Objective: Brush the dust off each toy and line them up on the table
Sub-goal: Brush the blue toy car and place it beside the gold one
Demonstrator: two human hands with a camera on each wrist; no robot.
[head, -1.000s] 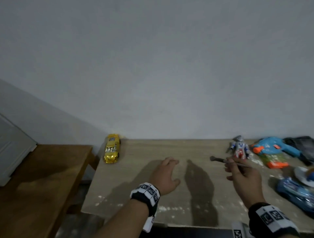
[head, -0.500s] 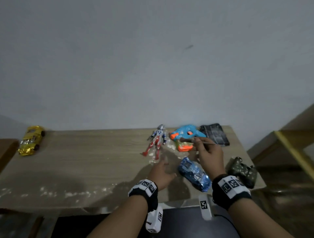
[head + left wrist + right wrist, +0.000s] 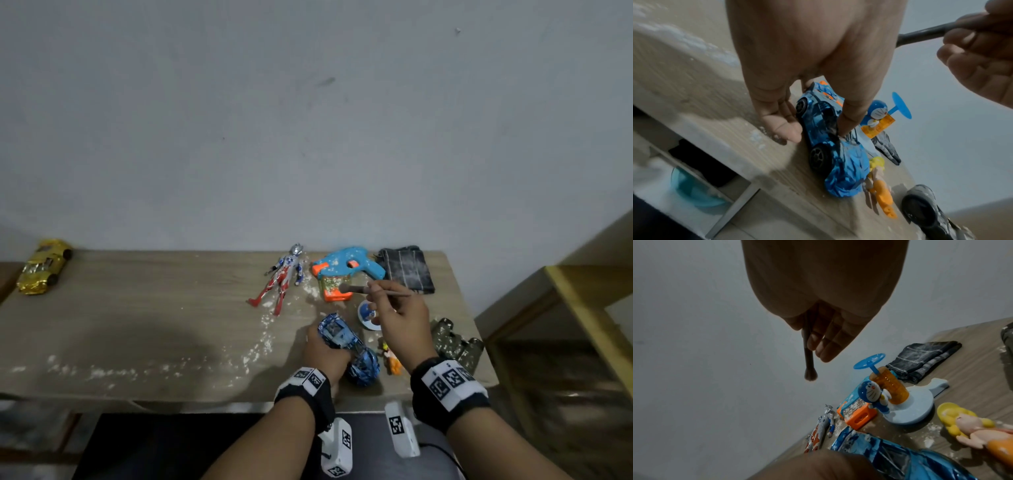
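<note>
On the wooden table (image 3: 137, 308) my left hand (image 3: 325, 353) grips a shiny blue toy car (image 3: 349, 346) from above. In the left wrist view its thumb and fingers (image 3: 785, 129) clamp the blue toy car (image 3: 830, 146) at both sides, wheels on the table. My right hand (image 3: 400, 318) hovers just right of it and pinches a thin dark brush (image 3: 370, 290), bristles pointing left. From the right wrist the brush (image 3: 808, 356) hangs in the air, touching no toy. A gold car (image 3: 44, 267) stands alone at the far left corner.
Dusty toys crowd the right end: a red-blue hero figure (image 3: 282, 279), a blue-orange toy gun (image 3: 346, 270), a Doraemon toy (image 3: 368, 313), an orange doll (image 3: 392, 359), a dark car (image 3: 455, 342) and a folded cloth (image 3: 407, 269). White powder (image 3: 260, 346) streaks the front edge.
The head view swung right from the gold car to the toy pile. My left hand went from lying flat on the table to gripping the blue car. The brush stayed in my right hand.
</note>
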